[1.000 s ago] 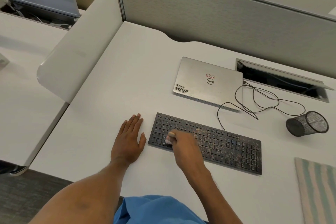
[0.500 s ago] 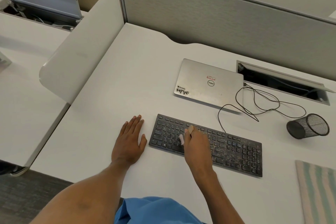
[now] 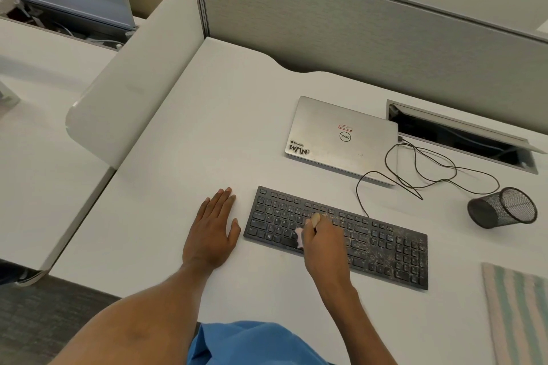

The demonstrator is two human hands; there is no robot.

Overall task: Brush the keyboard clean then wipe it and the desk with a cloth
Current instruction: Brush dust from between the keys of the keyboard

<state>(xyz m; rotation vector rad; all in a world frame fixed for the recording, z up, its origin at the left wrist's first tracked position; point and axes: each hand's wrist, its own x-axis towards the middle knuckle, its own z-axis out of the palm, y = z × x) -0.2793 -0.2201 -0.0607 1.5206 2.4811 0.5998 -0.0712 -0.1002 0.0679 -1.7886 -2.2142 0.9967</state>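
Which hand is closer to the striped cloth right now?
Right. The right hand holds the brush over the middle of the keyboard, with the striped cloth off to its right. The left hand lies flat on the desk left of the keyboard, farther away.

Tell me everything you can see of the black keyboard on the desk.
The keyboard is black, flat and full-size, plastic by its look, with a number pad at its right end. It lies askew on the white desk. Pale dust speckles its right half; the left looks cleaner. A thin black cable leaves its back edge. The right hand holds a small pale brush on its middle-left keys.
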